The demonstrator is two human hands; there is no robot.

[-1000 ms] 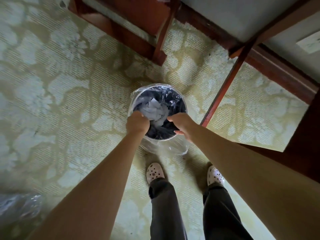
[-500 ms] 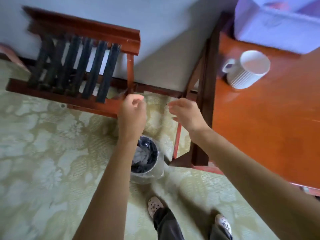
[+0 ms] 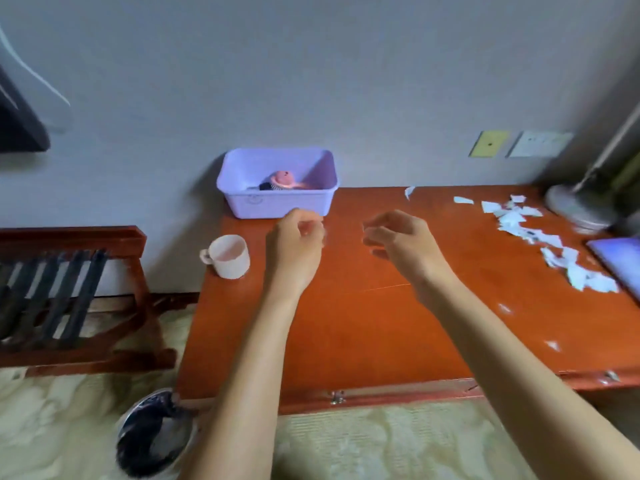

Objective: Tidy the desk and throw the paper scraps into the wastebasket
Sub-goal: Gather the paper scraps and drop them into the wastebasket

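Both of my hands hover over the middle of the orange-brown desk (image 3: 346, 323), holding nothing. My left hand (image 3: 296, 247) is loosely curled, its fingers bent but apart. My right hand (image 3: 398, 242) is also half curled, with its fingers spread. A pile of white paper scraps (image 3: 540, 237) lies on the desk's right side, well to the right of my right hand. A few single scraps (image 3: 409, 192) lie apart from it. The wastebasket (image 3: 152, 434), lined with a plastic bag, stands on the floor below the desk's left front corner.
A lilac plastic bin (image 3: 277, 183) holding a pink item sits at the back of the desk against the wall. A white mug (image 3: 228, 256) stands near the left edge. A lamp base (image 3: 578, 206) and a purple notebook (image 3: 620, 261) are at far right. A wooden rack (image 3: 69, 292) stands left.
My hands left the wastebasket rim and rose above the desk, empty. The view swung up from the floor to the desktop and wall.
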